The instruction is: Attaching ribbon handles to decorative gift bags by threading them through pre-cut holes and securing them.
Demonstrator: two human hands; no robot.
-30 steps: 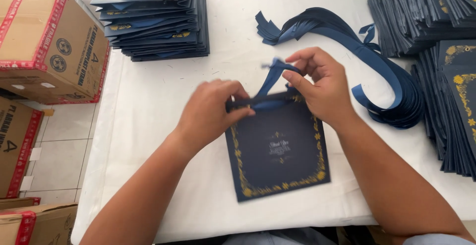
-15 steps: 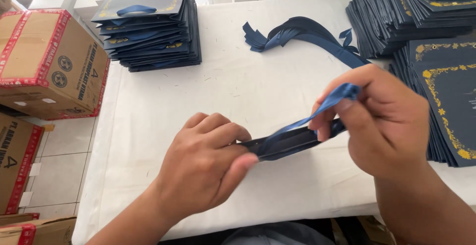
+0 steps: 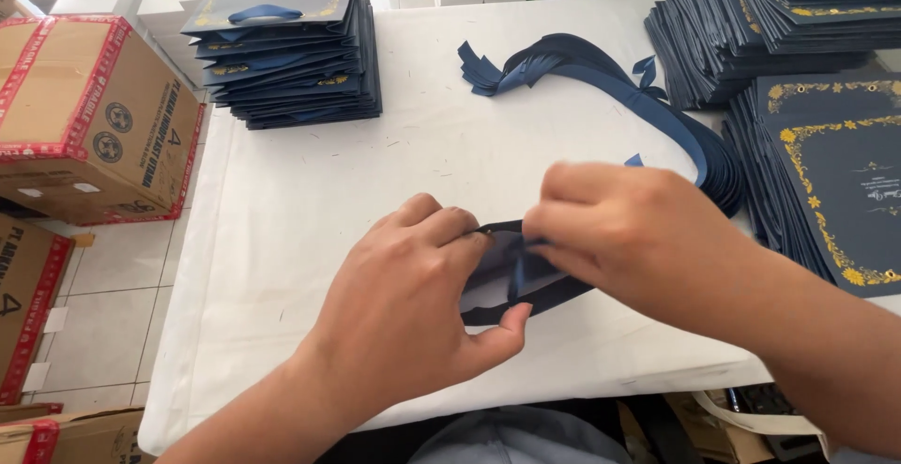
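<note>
Navy ribbon [image 3: 515, 272] pinched in right hand [image 3: 624, 229] fingertips, inside open mouth of dark blue paper bag [image 3: 502, 281]. Bag mouth clamped by left hand [image 3: 413, 304], thumb under, fingers over top edge. Low on white table [image 3: 310, 201], near front edge. Behind: loose ribbon bundle [image 3: 601, 70]; finished bag stack [image 3: 286, 42] far left; flat stacks [image 3: 807, 60] right; cardboard boxes [image 3: 84, 117] on floor.

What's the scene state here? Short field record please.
left hand: left hand holds open the mouth of a navy paper bag
right hand: right hand, fingers pinching a navy ribbon inside the bag mouth
table: white cloth-covered table
loose ribbons: bundle behind the hands
finished stack: bags with handles, far left
flat stacks: right side
floor: cardboard boxes, left
</note>
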